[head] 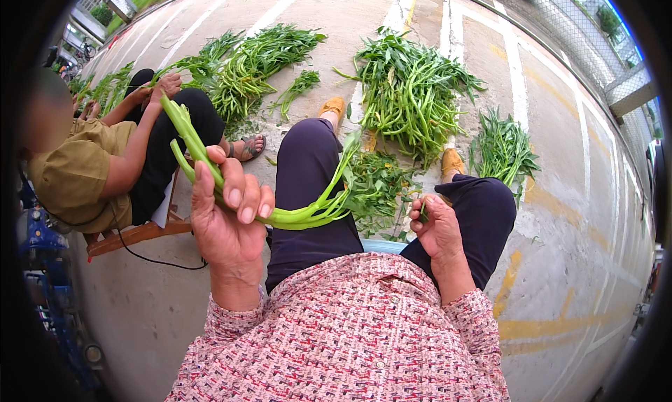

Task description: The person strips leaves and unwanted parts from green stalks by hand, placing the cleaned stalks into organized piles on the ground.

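My left hand (231, 218) is closed around a small bunch of green leafy-vegetable stems (310, 215), which look like water spinach. Their thick ends point up to the left and the thin, leafy ends bend right above my lap. At the right, my right hand (438, 223) pinches a small dark green leaf piece (423, 212) between thumb and fingers, apart from the bunch. Between my feet lies a heap of loose leaves (375, 184) on the pavement. Just beyond it is a large pile of the same greens (409, 92), stems towards me.
A smaller bundle of greens (504, 147) lies beside my right shoe. More piles (252, 66) and a small bunch (298, 90) lie ahead to the left. A person (89, 176) sits close on my left on a wooden seat (136, 238), handling greens. A blue vehicle (44, 234) stands behind that person.
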`<move>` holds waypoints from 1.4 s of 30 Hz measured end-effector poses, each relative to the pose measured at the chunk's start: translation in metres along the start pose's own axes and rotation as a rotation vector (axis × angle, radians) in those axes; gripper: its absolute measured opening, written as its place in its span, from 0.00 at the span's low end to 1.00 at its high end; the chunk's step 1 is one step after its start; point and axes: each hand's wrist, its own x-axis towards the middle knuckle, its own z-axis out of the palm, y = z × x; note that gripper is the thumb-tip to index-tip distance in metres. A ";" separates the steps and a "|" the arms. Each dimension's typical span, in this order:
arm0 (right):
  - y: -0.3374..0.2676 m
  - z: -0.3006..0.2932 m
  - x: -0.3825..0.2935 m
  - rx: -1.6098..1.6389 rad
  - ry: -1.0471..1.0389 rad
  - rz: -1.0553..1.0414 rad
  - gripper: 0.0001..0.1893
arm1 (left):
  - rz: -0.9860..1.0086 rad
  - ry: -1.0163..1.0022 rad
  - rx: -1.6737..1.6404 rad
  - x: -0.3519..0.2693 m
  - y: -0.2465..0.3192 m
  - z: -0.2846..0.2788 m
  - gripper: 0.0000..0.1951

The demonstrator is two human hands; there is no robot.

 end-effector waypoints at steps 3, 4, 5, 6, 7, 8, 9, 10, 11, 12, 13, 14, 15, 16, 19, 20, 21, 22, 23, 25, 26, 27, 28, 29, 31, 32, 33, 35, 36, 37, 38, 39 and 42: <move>-0.002 -0.009 0.003 0.010 0.037 -0.027 0.05 | 0.009 -0.088 0.007 -0.002 0.016 -0.006 0.14; -0.003 -0.010 0.002 0.007 0.067 -0.042 0.05 | 0.002 -0.113 0.005 -0.002 0.021 -0.008 0.15; -0.004 -0.015 0.005 -0.007 0.063 -0.049 0.05 | -0.007 -0.139 0.002 -0.002 0.025 -0.010 0.15; -0.005 -0.014 0.004 0.007 0.081 -0.059 0.05 | 0.000 -0.144 -0.006 -0.003 0.028 -0.012 0.16; -0.005 -0.013 0.004 0.021 0.100 -0.069 0.05 | 0.007 -0.143 -0.017 -0.003 0.031 -0.015 0.16; -0.005 -0.014 0.005 0.024 0.106 -0.073 0.05 | 0.014 -0.143 -0.028 -0.002 0.035 -0.019 0.16; -0.005 -0.015 0.005 0.029 0.113 -0.079 0.05 | 0.018 -0.144 -0.039 -0.002 0.037 -0.022 0.16; -0.004 -0.017 0.006 0.035 0.121 -0.084 0.05 | 0.024 -0.135 -0.048 -0.002 0.039 -0.024 0.16; -0.004 -0.018 0.006 0.033 0.121 -0.087 0.05 | 0.020 -0.143 -0.056 -0.001 0.041 -0.025 0.16; -0.004 -0.019 0.007 0.031 0.122 -0.090 0.04 | 0.017 -0.151 -0.064 -0.001 0.043 -0.027 0.16; -0.003 -0.019 0.007 0.030 0.122 -0.093 0.04 | 0.013 -0.158 -0.073 -0.001 0.044 -0.028 0.16; -0.004 -0.019 0.007 0.026 0.129 -0.095 0.04 | 0.012 -0.149 -0.083 0.000 0.044 -0.028 0.17; -0.004 -0.018 0.007 0.022 0.135 -0.095 0.04 | 0.012 -0.139 -0.093 -0.001 0.044 -0.028 0.17; -0.004 -0.017 0.007 0.017 0.141 -0.096 0.03 | 0.013 -0.129 -0.102 -0.001 0.044 -0.028 0.17; -0.003 -0.017 0.007 0.012 0.145 -0.101 0.03 | 0.016 -0.104 -0.165 0.000 0.044 -0.029 0.15; -0.003 -0.016 0.006 0.007 0.149 -0.099 0.02 | 0.017 -0.098 -0.173 -0.001 0.044 -0.030 0.15; -0.003 -0.016 0.006 0.000 0.155 -0.099 0.02 | 0.017 -0.103 -0.171 -0.001 0.044 -0.031 0.15; -0.003 -0.016 0.006 -0.006 0.161 -0.099 0.02 | 0.017 -0.108 -0.169 -0.002 0.045 -0.031 0.15; -0.003 -0.016 0.006 -0.013 0.166 -0.099 0.02 | 0.018 -0.112 -0.167 -0.002 0.046 -0.032 0.15; -0.003 -0.016 0.007 -0.026 0.170 -0.104 0.02 | 0.017 -0.121 -0.182 -0.003 0.046 -0.031 0.15; -0.002 -0.017 0.008 -0.031 0.168 -0.109 0.02 | 0.016 -0.125 -0.189 -0.003 0.046 -0.031 0.15; -0.003 -0.017 0.007 -0.036 0.169 -0.116 0.02 | 0.016 -0.127 -0.191 -0.003 0.046 -0.031 0.15; -0.003 -0.016 0.008 -0.044 0.171 -0.126 0.02 | 0.015 -0.129 -0.193 -0.003 0.046 -0.031 0.15; -0.003 -0.014 0.009 -0.057 0.168 -0.130 0.02 | 0.014 -0.131 -0.195 -0.002 0.046 -0.030 0.15; -0.006 -0.005 0.011 -0.089 0.171 -0.143 0.02 | 0.019 -0.115 -0.207 -0.003 0.047 -0.031 0.15; -0.007 -0.001 0.013 -0.109 0.160 -0.163 0.02 | 0.021 -0.107 -0.214 -0.003 0.048 -0.033 0.15; -0.008 0.004 0.015 -0.153 0.172 -0.179 0.02 | 0.021 -0.089 -0.229 -0.003 0.049 -0.035 0.15; -0.007 0.004 0.022 -0.253 0.151 -0.220 0.03 | 0.019 -0.052 -0.260 -0.003 0.052 -0.041 0.16; -0.009 0.008 0.025 -0.327 0.126 -0.223 0.05 | 0.014 -0.034 -0.270 -0.003 0.054 -0.043 0.15; -0.010 0.014 0.027 -0.401 0.101 -0.227 0.06 | 0.017 -0.004 -0.286 -0.002 0.055 -0.045 0.14; -0.013 0.019 0.029 -0.474 0.075 -0.230 0.08 | 0.021 0.026 -0.302 -0.002 0.057 -0.049 0.14; -0.017 0.023 0.031 -0.646 0.026 -0.200 0.18 | 0.025 0.056 -0.318 -0.002 0.059 -0.052 0.14; -0.007 0.023 0.040 -0.825 -0.034 -0.344 0.27 | 0.042 0.137 -0.351 -0.004 0.063 -0.063 0.12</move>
